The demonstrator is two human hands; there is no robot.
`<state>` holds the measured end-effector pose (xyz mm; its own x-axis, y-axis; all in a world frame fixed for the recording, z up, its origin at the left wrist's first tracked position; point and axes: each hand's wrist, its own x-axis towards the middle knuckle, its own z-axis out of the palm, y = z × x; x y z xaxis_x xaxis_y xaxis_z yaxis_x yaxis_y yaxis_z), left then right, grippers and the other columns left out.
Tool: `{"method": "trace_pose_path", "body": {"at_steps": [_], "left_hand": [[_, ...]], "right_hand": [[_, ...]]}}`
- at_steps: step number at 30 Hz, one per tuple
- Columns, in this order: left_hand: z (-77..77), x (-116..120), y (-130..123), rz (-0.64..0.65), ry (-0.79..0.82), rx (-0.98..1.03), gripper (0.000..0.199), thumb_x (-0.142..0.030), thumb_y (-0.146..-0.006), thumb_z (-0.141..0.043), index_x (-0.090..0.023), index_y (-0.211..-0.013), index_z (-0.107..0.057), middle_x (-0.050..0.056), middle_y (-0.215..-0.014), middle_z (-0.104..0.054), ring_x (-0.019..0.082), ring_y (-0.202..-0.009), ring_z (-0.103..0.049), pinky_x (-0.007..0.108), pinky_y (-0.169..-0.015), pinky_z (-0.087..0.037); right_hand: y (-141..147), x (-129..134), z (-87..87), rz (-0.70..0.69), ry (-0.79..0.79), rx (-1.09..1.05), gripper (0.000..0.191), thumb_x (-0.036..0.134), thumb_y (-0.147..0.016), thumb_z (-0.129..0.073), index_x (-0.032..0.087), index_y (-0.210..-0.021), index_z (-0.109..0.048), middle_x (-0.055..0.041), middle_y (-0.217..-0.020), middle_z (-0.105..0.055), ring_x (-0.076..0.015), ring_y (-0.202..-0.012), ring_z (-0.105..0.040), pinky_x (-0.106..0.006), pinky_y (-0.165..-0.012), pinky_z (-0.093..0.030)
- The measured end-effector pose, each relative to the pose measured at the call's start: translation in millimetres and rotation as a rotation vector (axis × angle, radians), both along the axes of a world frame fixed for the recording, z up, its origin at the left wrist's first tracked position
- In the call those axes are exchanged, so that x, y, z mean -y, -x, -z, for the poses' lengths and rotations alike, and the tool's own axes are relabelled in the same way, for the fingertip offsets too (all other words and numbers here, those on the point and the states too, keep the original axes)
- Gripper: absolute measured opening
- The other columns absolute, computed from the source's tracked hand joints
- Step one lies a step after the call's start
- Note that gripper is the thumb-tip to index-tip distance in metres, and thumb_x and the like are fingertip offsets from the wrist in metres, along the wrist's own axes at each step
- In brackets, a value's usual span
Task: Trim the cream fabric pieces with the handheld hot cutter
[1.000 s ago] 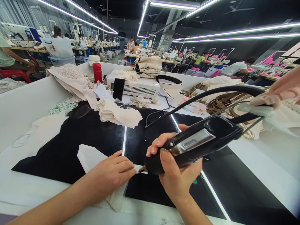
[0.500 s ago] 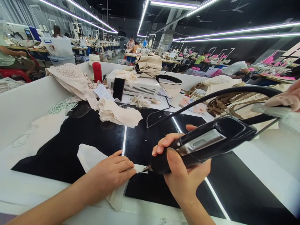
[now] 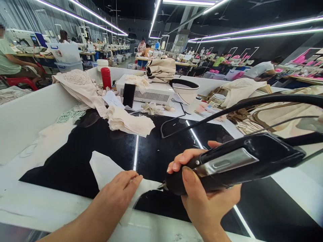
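My right hand [image 3: 204, 191] is wrapped round a black corded hand-held electric cutter [image 3: 227, 163] with a silver lever on its side. Its narrow metal tip points left and meets the right end of a white fabric piece [image 3: 104, 168]. On that piece lies my left hand [image 3: 118, 191], fingers close together, with the fingertips partly hidden against the cloth. The fabric narrows toward the tool tip, and another part hangs below my left hand over the near edge of the black glossy sheet [image 3: 75, 161].
A stack of cream fabric pieces [image 3: 128, 121] lies farther back, beside a phone [image 3: 129, 95] and a red bottle [image 3: 106, 78]. Behind them stands a white vented box [image 3: 148, 92]. The thick black cable [image 3: 242, 103] arches above the cutter. More cream cloth [image 3: 244, 90] is at right; people sit at sewing machines beyond.
My right hand and the cutter have shifted right and slightly down, the tip staying at the fabric's end. My left hand has drawn back left. Another hand at upper right has mostly left view.
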<state>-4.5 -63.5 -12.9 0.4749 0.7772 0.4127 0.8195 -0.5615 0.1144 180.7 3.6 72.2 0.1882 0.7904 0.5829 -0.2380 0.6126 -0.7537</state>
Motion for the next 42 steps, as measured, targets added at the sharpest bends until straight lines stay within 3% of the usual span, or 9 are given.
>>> {"method": "trace_pose_path", "body": {"at_steps": [6, 19, 25, 30, 36, 42], "left_hand": [[-3.2, -5, -4, -0.003, -0.03, -0.004, 0.066, 0.011, -0.076, -0.034, -0.007, -0.138, -0.048, 0.014, -0.116, -0.068, 0.025, -0.103, -0.071, 0.037, -0.086, -0.066], [-18.2, -7, -1, 0.046, 0.065, 0.027, 0.054, 0.013, -0.077, -0.045, -0.012, -0.124, -0.058, 0.009, -0.115, -0.07, 0.021, -0.104, -0.069, 0.032, -0.093, -0.063], [-15.4, -8, -2, 0.028, -0.053, -0.172, 0.052, 0.01, -0.074, -0.049, -0.007, -0.122, -0.064, 0.009, -0.111, -0.073, 0.021, -0.101, -0.069, 0.03, -0.094, -0.06], [-9.9, -9, -2, 0.098, -0.184, -0.292, 0.045, 0.005, -0.074, -0.051, -0.002, -0.115, -0.068, 0.015, -0.118, -0.072, 0.022, -0.114, -0.066, 0.027, -0.104, -0.052], [-9.4, -7, -4, 0.045, -0.166, -0.271, 0.045, 0.004, -0.081, -0.049, -0.006, -0.122, -0.064, 0.01, -0.112, -0.072, 0.02, -0.102, -0.068, 0.027, -0.097, -0.055], [-4.9, 1, -8, 0.017, -0.098, -0.194, 0.05, -0.002, -0.086, -0.058, -0.015, -0.135, -0.055, 0.011, -0.117, -0.072, 0.024, -0.106, -0.071, 0.032, -0.088, -0.06]], "right_hand": [[-1, 7, -1.5, 0.033, -0.01, 0.005, 0.045, 0.021, -0.083, -0.083, 0.029, -0.121, -0.059, 0.0016, -0.08, -0.068, -0.016, -0.058, -0.065, -0.032, -0.049, -0.059], [0, 16, 0.0, 0.009, -0.008, -0.026, 0.045, 0.014, -0.085, -0.08, 0.027, -0.123, -0.058, 0.0014, -0.081, -0.07, -0.016, -0.061, -0.067, -0.031, -0.051, -0.061], [1, 19, 0.5, 0.006, -0.011, -0.027, 0.046, 0.014, -0.085, -0.079, 0.027, -0.124, -0.058, 0.0019, -0.082, -0.07, -0.0155, -0.062, -0.067, -0.03, -0.052, -0.061], [1, 23, 1.2, 0.012, -0.015, -0.001, 0.048, 0.011, -0.085, -0.078, 0.027, -0.125, -0.058, 0.0015, -0.083, -0.069, -0.0154, -0.064, -0.067, -0.03, -0.054, -0.062], [2, 25, 2.2, 0.017, -0.019, -0.002, 0.048, 0.012, -0.085, -0.078, 0.027, -0.126, -0.057, 0.0014, -0.083, -0.068, -0.0157, -0.062, -0.066, -0.031, -0.052, -0.061], [2, 27, 2.4, 0.023, -0.008, 0.007, 0.049, 0.011, -0.085, -0.079, 0.027, -0.125, -0.057, 0.0016, -0.083, -0.068, -0.0154, -0.062, -0.067, -0.031, -0.054, -0.062]]}}
